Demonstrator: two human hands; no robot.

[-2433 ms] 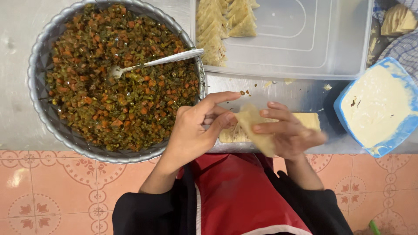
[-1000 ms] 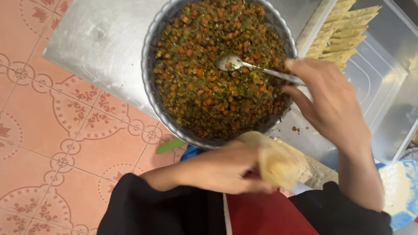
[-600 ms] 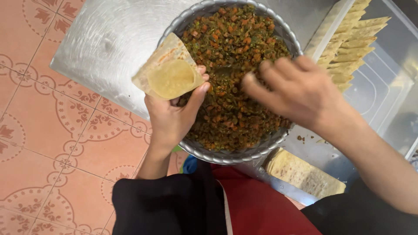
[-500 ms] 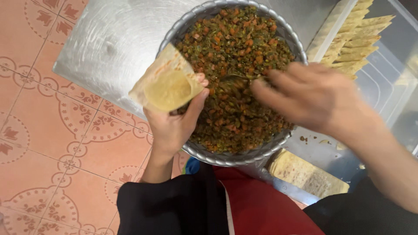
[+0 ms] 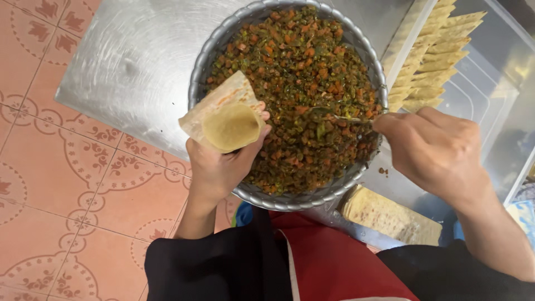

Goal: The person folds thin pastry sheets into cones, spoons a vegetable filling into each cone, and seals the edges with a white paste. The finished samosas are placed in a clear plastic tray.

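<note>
My left hand (image 5: 220, 161) holds a pastry sheet folded into an open cone (image 5: 225, 117) at the near left rim of a large round metal pan (image 5: 223, 42). The pan is full of a chopped green and orange vegetable filling (image 5: 301, 72). My right hand (image 5: 432, 147) grips the handle of a metal spoon (image 5: 340, 116) whose bowl lies in the filling near the pan's right side. The cone's mouth faces up and looks hollow.
The pan rests on a steel sheet (image 5: 134, 67) over a patterned orange tile floor (image 5: 61, 184). A clear plastic tub (image 5: 490, 72) at right holds a row of folded pastries (image 5: 432, 61). A stack of pastry strips (image 5: 387, 217) lies near my lap.
My left hand lifted the folded cone from near my lap to the pan's left rim. My right hand drew back to the pan's right side, still on the spoon.
</note>
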